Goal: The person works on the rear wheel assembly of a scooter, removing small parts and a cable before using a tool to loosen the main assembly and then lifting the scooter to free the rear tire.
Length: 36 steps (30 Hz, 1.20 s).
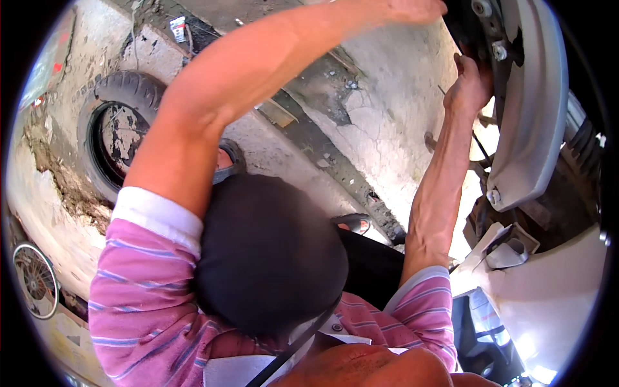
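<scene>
My left hand (419, 9) reaches across to the top edge of the picture, beside the dark inner side of a vehicle. The frame cuts part of it off, and its fingers do not show well. Lower down, my right hand (474, 87) is raised against the same dark gap. Its thumb shows, while its curled fingers go in behind the parts; what they grip is hidden. Right next to both hands stands a curved grey-white body panel (535, 135). Bolts (500, 50) sit along the panel's inner edge, near my right hand.
A worn black tyre (91, 138) lies on the broken concrete at the left. A spoked wheel (57, 290) is farther down that side. My sandalled feet (225, 166) are on a concrete ledge (290, 151). A pale body part (548, 290) curves along the lower right.
</scene>
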Each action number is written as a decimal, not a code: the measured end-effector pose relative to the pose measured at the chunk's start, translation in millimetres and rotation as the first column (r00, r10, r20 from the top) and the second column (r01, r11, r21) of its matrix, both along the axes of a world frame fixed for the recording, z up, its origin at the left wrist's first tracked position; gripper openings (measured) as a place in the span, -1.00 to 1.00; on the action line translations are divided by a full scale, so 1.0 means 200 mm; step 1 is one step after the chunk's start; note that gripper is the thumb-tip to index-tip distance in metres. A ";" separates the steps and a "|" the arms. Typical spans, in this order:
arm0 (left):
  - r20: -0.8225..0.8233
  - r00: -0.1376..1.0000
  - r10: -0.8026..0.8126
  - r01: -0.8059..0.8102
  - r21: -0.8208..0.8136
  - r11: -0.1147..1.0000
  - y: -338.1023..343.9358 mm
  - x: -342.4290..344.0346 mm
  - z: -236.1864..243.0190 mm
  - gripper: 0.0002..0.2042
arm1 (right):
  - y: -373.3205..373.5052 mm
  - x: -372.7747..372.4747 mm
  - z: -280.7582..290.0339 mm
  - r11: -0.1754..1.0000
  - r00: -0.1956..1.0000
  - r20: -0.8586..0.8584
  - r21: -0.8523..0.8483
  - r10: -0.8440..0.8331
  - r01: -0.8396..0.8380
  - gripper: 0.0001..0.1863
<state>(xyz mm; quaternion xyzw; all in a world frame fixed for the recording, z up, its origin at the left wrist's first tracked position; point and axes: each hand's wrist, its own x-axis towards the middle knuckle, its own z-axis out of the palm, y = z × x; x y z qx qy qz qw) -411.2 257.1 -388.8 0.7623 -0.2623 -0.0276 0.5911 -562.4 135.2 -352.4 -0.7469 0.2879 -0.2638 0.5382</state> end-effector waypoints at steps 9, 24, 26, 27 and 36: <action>-0.139 0.986 -0.096 0.099 0.018 0.995 0.05 0.04 0.01 -0.45 | 0.10 0.03 0.04 0.992 0.998 0.037 0.118 -0.042 0.038 -0.42; -0.115 0.985 -0.129 0.113 -0.141 0.984 0.12 0.05 0.05 -0.58 | 0.07 0.02 0.00 0.973 0.995 0.064 0.223 -0.074 0.058 -0.47; -0.087 0.991 -0.106 0.086 -0.206 0.975 0.13 0.05 0.04 -0.54 | 0.09 0.01 0.04 0.969 0.995 0.053 0.239 -0.080 0.065 -0.47; -0.209 0.963 -0.169 0.142 -0.140 0.980 0.15 0.06 0.02 -0.54 | 0.09 0.01 0.05 0.969 0.995 0.064 0.240 -0.079 0.062 -0.51; 0.026 0.991 -0.135 0.137 -0.182 0.974 0.34 -0.16 0.32 -0.55 | 0.02 -0.05 -0.06 0.995 0.994 -0.109 0.100 0.007 0.005 -0.69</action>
